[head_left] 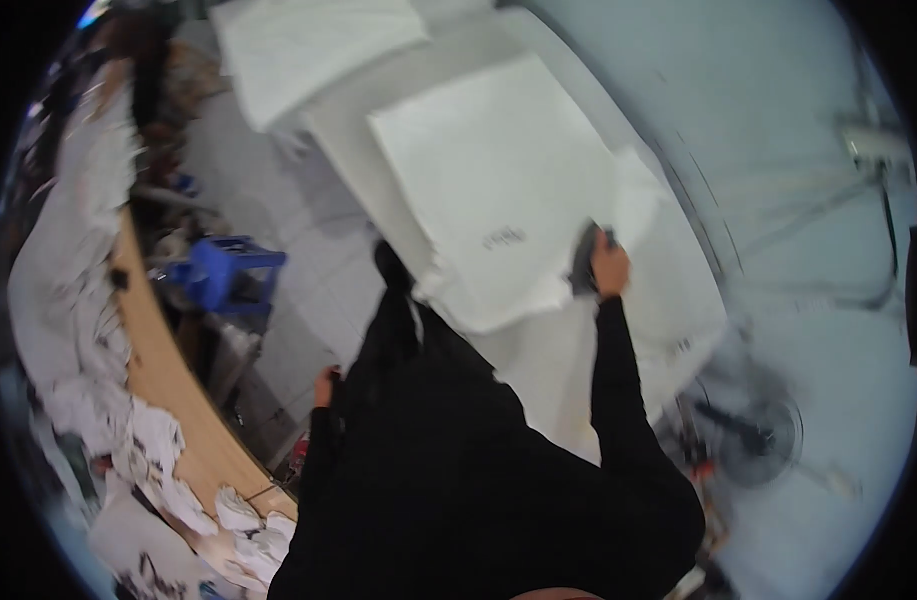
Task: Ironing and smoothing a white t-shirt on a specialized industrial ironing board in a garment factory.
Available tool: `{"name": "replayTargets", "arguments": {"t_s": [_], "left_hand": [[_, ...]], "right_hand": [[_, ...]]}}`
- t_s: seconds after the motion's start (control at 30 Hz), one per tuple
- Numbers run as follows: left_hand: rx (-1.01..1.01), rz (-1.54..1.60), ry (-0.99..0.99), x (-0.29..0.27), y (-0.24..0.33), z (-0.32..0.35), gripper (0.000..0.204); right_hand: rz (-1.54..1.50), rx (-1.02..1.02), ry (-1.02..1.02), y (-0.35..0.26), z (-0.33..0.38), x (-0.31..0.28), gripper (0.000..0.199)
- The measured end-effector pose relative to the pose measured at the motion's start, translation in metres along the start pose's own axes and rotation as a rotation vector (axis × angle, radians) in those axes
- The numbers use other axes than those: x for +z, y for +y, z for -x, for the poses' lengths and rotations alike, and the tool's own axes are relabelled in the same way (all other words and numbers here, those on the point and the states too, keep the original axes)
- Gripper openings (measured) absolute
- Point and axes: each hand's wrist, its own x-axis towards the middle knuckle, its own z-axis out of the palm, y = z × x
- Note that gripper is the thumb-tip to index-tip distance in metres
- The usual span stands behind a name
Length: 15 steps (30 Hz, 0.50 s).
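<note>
A white garment [509,170], folded into a flat rectangle with a small dark mark near its lower edge, lies on a long white padded board [669,300]. My right hand [611,268] is closed round a dark grey iron [584,258] at the garment's lower right edge. Most of the iron's handle is hidden by my fingers. Down at my left side hangs my left hand [327,385], away from the board. Its fingers are small and blurred, and nothing can be made out in them.
More white cloth [319,50] lies at the board's far end. On the left, a wooden table [194,400] carries heaped white fabric [79,310]. A blue plastic stool [234,272] stands on the tiled floor between. To the right are a pale wall [779,180] and a round fan [764,440].
</note>
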Motion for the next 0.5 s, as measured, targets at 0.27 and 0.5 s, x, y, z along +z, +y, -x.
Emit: {"name": "replayTargets", "arguments": {"t_s": [0.27, 0.5], "left_hand": [[-0.148, 0.158, -0.187, 0.008, -0.012, 0.004, 0.031], [-0.241, 0.397, -0.158, 0.0, -0.026, 0.01, 0.036]], "right_hand": [[0.194, 0.055, -0.057, 0.02, 0.01, -0.033, 0.08], [0.168, 0.039, -0.046, 0.023, 0.008, -0.035, 0.081]]}}
